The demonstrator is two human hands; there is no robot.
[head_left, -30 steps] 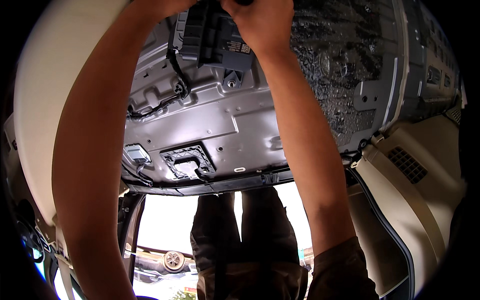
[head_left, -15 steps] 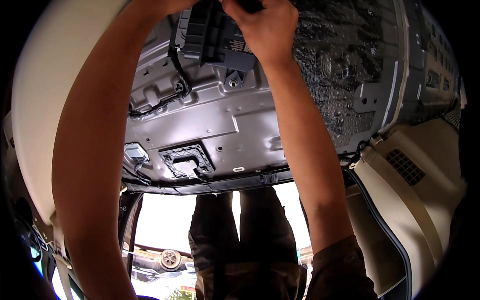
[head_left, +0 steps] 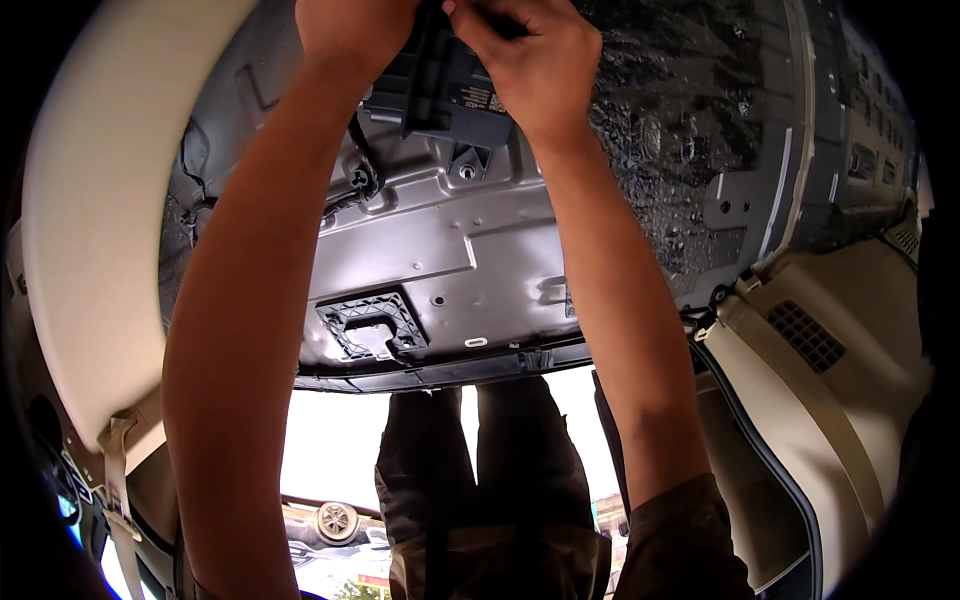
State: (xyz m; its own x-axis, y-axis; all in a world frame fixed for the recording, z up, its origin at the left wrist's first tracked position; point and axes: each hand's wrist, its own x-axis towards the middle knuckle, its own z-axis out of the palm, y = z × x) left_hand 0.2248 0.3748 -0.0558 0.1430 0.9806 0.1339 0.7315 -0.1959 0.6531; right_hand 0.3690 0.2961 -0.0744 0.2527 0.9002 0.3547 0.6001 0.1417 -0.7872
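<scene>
Both my hands are at the top edge, over a black ribbed plastic module [head_left: 425, 95] bolted to a bare grey metal panel [head_left: 430, 240] inside a vehicle. My left hand [head_left: 355, 30] is at the module's left side with its back toward me; its fingers are hidden or out of the picture. Across from it, my right hand [head_left: 545, 60] is closed, thumb and fingers drawn together at the module's upper end; what they grip is hidden. A mounting tab [head_left: 467, 165] with a nut sticks out below the module. Beside it runs a black wiring harness [head_left: 366, 165], partly behind my left forearm.
A square black ribbed plate [head_left: 372, 326] sits lower on the panel. Dark, shiny, bumpy sheeting [head_left: 690, 140] covers the right side. Beige trim [head_left: 860, 290] with a grille [head_left: 806, 336] borders the right, beige padding [head_left: 80, 230] the left. A wheel [head_left: 337, 522] shows outside.
My left hand and forearm have moved right and come further into the picture, uncovering wiring at the left and covering a small silver box. My right hand has barely shifted.
</scene>
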